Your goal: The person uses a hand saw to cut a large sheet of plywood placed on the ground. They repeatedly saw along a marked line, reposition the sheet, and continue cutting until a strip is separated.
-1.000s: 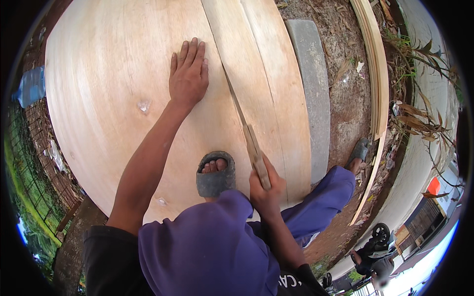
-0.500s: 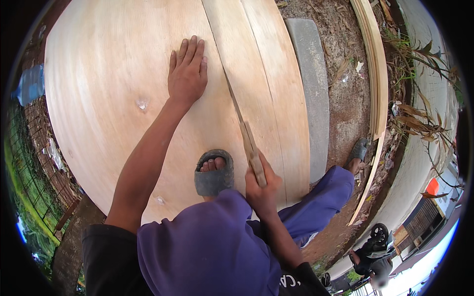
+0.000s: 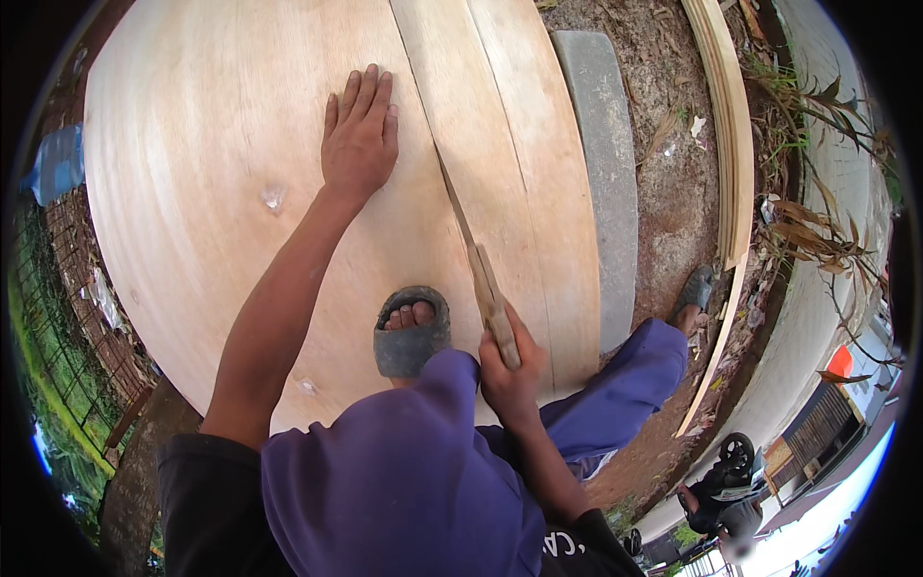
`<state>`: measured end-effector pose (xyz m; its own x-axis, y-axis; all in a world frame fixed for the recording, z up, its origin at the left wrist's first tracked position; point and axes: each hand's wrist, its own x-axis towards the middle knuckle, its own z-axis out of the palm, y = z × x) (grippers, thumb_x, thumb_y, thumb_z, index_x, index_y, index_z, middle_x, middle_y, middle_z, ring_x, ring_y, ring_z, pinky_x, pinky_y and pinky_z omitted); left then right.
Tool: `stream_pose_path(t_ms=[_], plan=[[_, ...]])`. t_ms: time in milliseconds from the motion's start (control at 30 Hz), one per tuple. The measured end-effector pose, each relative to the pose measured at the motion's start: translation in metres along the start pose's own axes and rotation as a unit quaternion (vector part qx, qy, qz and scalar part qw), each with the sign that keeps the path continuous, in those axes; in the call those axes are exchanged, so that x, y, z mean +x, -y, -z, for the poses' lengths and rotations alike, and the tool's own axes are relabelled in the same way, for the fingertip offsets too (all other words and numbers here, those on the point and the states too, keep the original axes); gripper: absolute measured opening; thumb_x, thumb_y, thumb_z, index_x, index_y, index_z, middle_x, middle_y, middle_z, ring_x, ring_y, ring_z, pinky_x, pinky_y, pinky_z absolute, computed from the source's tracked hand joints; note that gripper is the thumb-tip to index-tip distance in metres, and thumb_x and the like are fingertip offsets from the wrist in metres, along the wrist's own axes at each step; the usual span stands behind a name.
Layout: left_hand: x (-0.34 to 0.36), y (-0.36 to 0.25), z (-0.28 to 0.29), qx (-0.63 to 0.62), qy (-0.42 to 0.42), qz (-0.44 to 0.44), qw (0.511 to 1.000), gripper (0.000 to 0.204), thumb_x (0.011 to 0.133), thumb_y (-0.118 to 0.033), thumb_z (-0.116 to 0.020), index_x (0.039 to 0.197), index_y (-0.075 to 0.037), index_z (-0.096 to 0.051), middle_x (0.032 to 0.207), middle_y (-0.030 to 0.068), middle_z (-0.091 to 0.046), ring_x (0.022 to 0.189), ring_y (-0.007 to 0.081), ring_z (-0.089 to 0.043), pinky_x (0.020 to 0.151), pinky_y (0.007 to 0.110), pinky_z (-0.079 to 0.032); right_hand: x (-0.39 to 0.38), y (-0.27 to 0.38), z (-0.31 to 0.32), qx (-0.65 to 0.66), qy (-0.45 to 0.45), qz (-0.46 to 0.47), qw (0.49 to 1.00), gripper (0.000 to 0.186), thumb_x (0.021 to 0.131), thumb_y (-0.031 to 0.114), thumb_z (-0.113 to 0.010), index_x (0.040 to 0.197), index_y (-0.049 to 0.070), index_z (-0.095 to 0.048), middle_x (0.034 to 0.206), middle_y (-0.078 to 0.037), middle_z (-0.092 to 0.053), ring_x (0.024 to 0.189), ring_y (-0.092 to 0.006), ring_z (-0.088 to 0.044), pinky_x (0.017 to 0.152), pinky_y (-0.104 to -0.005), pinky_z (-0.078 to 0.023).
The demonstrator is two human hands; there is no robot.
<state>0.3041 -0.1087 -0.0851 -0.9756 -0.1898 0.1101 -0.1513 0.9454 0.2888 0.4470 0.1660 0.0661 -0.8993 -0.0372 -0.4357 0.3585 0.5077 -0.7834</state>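
A large pale plywood sheet [image 3: 192, 144] spreads beneath me. My left hand [image 3: 360, 144] lies flat on it, fingers stretched out, just left of a long dark cut line. My right hand [image 3: 513, 370] is wrapped around the wooden handle of a hand saw [image 3: 487, 288]. The narrow blade runs away from me into the cut, its far part hidden in the wood. A fainter line runs along the sheet to the right of the cut. My left foot in a dark rubber slide [image 3: 413, 332] presses on the sheet between my hands.
A grey concrete slab [image 3: 604, 183] lies along the sheet's right edge. Farther right are stacked thin wood strips [image 3: 728, 125], my other foot [image 3: 694, 291] on the dirt, dry plants and a low wall. At the left sits a blue plastic bottle [image 3: 58, 165]. A person sits by a motorcycle [image 3: 735, 462] at lower right.
The view has shifted slightly, so most things sit a little farther left and up. The saw has slid slightly back toward me along the cut. My left hand stays flat on the sheet.
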Motion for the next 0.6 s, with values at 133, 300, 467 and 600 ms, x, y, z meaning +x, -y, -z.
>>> stream_pose_path(t_ms=[133,300,467,600], plan=[[0.002,-0.005,-0.001,-0.006,-0.014,-0.008,1.0,0.049,0.111,-0.027,-0.038,0.156,-0.01,-0.045,0.164,0.0122,-0.04,0.154,0.0324,-0.032,0.126,0.052,-0.023,-0.091,0.0,0.059,-0.086,-0.006,0.06,0.994,0.05,0.084,-0.003,-0.066,0.134,-0.007,-0.063,0.072,-0.013,-0.067,0.057,-0.0149,-0.065,0.059,-0.0284,-0.053],[0.005,-0.014,-0.003,-0.014,-0.01,-0.01,1.0,0.048,0.11,-0.026,-0.039,0.155,-0.009,-0.045,0.163,0.0125,-0.041,0.154,0.0318,-0.032,0.125,0.052,-0.023,-0.036,-0.009,0.022,0.005,-0.008,-0.025,1.0,0.047,0.086,-0.003,-0.064,0.133,-0.006,-0.065,0.074,-0.01,-0.068,0.059,-0.0105,-0.061,0.057,-0.0274,-0.051],[-0.002,-0.004,-0.001,-0.002,-0.008,-0.012,1.0,0.048,0.11,-0.026,-0.04,0.155,-0.009,-0.046,0.163,0.0125,-0.041,0.154,0.0319,-0.033,0.125,0.052,-0.024,0.022,0.005,-0.008,-0.003,0.005,0.002,1.0,0.047,0.087,0.0,-0.064,0.135,-0.005,-0.064,0.07,-0.013,-0.067,0.056,-0.0142,-0.064,0.054,-0.0312,-0.051],[0.001,-0.006,-0.002,-0.005,-0.021,-0.012,1.0,0.048,0.11,-0.026,-0.041,0.155,-0.01,-0.045,0.163,0.0121,-0.041,0.153,0.0316,-0.034,0.125,0.052,-0.025,-0.088,0.001,0.057,-0.043,-0.003,0.002,0.999,0.046,0.086,-0.007,-0.067,0.133,-0.007,-0.065,0.083,-0.009,-0.072,0.067,-0.0087,-0.063,0.062,-0.0256,-0.052]])
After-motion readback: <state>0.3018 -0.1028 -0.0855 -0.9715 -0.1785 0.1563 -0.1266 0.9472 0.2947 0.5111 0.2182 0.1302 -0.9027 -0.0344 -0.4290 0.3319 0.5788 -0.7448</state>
